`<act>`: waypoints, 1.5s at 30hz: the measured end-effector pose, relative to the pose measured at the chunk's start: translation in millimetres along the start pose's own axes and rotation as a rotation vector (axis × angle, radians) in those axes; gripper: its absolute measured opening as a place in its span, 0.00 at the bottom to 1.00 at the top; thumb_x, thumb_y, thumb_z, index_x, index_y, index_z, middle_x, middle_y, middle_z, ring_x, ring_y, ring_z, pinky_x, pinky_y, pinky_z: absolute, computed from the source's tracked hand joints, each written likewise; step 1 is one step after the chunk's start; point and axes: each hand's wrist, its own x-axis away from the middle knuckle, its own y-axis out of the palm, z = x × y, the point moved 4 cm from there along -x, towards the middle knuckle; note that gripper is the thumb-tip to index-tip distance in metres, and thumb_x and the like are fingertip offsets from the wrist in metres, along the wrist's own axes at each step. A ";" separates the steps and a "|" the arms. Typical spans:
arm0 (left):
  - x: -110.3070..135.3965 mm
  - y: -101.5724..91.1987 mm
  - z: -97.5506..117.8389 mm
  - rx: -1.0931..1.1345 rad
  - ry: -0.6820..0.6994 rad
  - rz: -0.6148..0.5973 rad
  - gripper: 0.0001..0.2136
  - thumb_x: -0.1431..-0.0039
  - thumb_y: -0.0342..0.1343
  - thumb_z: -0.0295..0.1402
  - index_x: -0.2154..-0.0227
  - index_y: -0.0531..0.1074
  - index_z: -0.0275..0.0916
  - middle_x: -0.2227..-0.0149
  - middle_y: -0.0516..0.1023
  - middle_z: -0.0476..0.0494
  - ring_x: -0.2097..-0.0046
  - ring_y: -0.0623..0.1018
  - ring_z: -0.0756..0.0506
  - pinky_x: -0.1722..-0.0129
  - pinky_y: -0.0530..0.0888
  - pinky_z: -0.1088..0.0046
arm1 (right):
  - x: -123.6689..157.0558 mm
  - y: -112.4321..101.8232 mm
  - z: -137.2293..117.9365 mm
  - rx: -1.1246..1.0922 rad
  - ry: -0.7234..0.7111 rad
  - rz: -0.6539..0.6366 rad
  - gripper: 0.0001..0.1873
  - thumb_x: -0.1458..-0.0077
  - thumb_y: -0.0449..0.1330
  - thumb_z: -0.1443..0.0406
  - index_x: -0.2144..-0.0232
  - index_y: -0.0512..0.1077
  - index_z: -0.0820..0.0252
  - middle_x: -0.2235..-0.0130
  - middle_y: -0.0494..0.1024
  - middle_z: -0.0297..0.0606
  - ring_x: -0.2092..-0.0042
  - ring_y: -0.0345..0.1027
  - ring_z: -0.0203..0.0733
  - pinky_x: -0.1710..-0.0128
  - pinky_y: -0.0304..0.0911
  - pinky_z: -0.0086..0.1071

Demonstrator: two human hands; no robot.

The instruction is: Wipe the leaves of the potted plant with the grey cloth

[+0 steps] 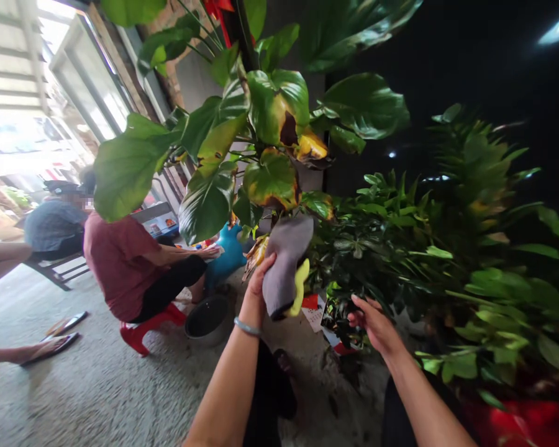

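My left hand [257, 287] grips a grey cloth with a yellow edge [285, 264], raised against the lower leaves of a large-leaved potted plant [242, 136]. A yellowed, browning leaf [272, 180] hangs just above the cloth. A pale bracelet [246, 326] circles that wrist. My right hand [375, 323] is lower and to the right, with its fingers loosely apart and nothing in them, close to the dark small-leaved shrub [368, 248].
A person in a dark red shirt [121, 264] sits on a low red stool [146, 329] at left, beside a dark round basin [207, 318]. Another seated person [53, 223] is behind. Sandals [58, 338] lie on the grey pebbled floor [97, 397]. Dense fern-like greenery [494, 248] fills the right.
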 end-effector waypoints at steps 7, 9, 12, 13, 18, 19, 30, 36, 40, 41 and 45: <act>-16.5 26.7 -38.5 -0.345 -0.079 -0.050 0.14 0.63 0.71 0.34 0.72 0.77 0.32 0.78 0.79 0.45 0.77 0.77 0.48 0.71 0.74 0.73 | 0.5 1.8 2.6 0.013 0.016 0.035 0.17 0.70 0.72 0.63 0.79 0.68 0.56 0.82 0.74 0.28 0.84 0.65 0.35 0.87 0.60 0.26; -0.3 8.2 -65.2 -0.419 -0.213 -0.134 0.16 0.65 0.72 0.34 0.72 0.78 0.32 0.76 0.81 0.44 0.74 0.78 0.46 0.69 0.74 0.72 | 0.9 -1.3 2.1 0.022 0.022 0.054 0.16 0.69 0.72 0.65 0.79 0.68 0.56 0.84 0.72 0.26 0.84 0.65 0.35 0.88 0.59 0.26; 19.2 -16.3 -65.3 -0.319 -0.239 -0.167 0.15 0.64 0.71 0.36 0.72 0.78 0.33 0.75 0.81 0.44 0.74 0.79 0.46 0.68 0.75 0.71 | 1.4 -4.7 1.4 0.023 0.049 0.066 0.16 0.68 0.72 0.66 0.79 0.67 0.55 0.84 0.71 0.24 0.84 0.65 0.36 0.87 0.60 0.26; 20.4 -19.6 -54.8 -0.255 -0.205 -0.146 0.15 0.61 0.70 0.36 0.71 0.78 0.33 0.75 0.81 0.43 0.73 0.79 0.45 0.67 0.76 0.71 | 1.7 -4.8 1.3 0.021 0.057 0.064 0.16 0.68 0.72 0.67 0.79 0.67 0.55 0.84 0.71 0.25 0.84 0.65 0.35 0.87 0.61 0.26; -8.6 8.1 6.2 -0.030 0.010 -0.010 0.12 0.48 0.63 0.38 0.65 0.77 0.34 0.73 0.82 0.43 0.70 0.81 0.44 0.66 0.77 0.72 | 2.9 1.2 1.3 0.002 0.033 0.031 0.17 0.69 0.73 0.66 0.79 0.66 0.56 0.83 0.72 0.26 0.84 0.66 0.34 0.87 0.60 0.25; -16.0 17.6 8.2 -0.046 0.010 -0.007 0.11 0.48 0.63 0.36 0.66 0.77 0.34 0.74 0.81 0.43 0.72 0.80 0.45 0.67 0.77 0.72 | 2.8 2.4 1.7 0.000 0.025 0.027 0.18 0.69 0.73 0.66 0.79 0.66 0.56 0.83 0.72 0.27 0.84 0.65 0.34 0.87 0.60 0.25; 9.0 -6.3 -30.6 -0.147 -0.140 -0.085 0.11 0.55 0.67 0.32 0.68 0.77 0.31 0.74 0.81 0.42 0.74 0.79 0.46 0.67 0.77 0.73 | 4.7 -1.9 -0.8 0.007 0.017 0.049 0.19 0.74 0.73 0.64 0.80 0.66 0.56 0.83 0.74 0.29 0.83 0.66 0.36 0.86 0.61 0.27; -22.3 32.3 14.5 -0.078 0.035 0.003 0.08 0.49 0.63 0.34 0.68 0.76 0.34 0.75 0.81 0.44 0.74 0.79 0.47 0.69 0.77 0.73 | 6.1 5.3 -2.4 0.003 -0.005 0.033 0.20 0.76 0.74 0.63 0.81 0.67 0.57 0.82 0.74 0.30 0.85 0.64 0.35 0.87 0.60 0.26; -21.2 27.6 -33.8 -0.320 -0.107 -0.021 0.08 0.58 0.69 0.30 0.77 0.76 0.33 0.80 0.78 0.46 0.79 0.75 0.49 0.73 0.74 0.73 | 6.6 3.0 -2.4 0.015 0.004 0.045 0.17 0.72 0.72 0.65 0.80 0.68 0.56 0.82 0.75 0.30 0.84 0.65 0.35 0.87 0.60 0.26; -15.0 19.5 -48.6 -0.355 -0.158 -0.048 0.10 0.60 0.70 0.31 0.75 0.77 0.33 0.79 0.80 0.45 0.77 0.77 0.48 0.72 0.74 0.72 | 6.7 1.6 -2.8 0.026 0.004 0.047 0.16 0.71 0.72 0.65 0.80 0.68 0.56 0.82 0.75 0.29 0.84 0.65 0.36 0.87 0.60 0.26; 12.2 -11.7 -70.1 -0.386 -0.263 -0.158 0.13 0.63 0.71 0.34 0.73 0.78 0.33 0.75 0.81 0.43 0.74 0.78 0.46 0.70 0.75 0.72 | 5.7 -4.6 -3.4 0.042 -0.002 0.061 0.16 0.72 0.72 0.65 0.80 0.68 0.55 0.83 0.74 0.28 0.84 0.65 0.36 0.88 0.60 0.26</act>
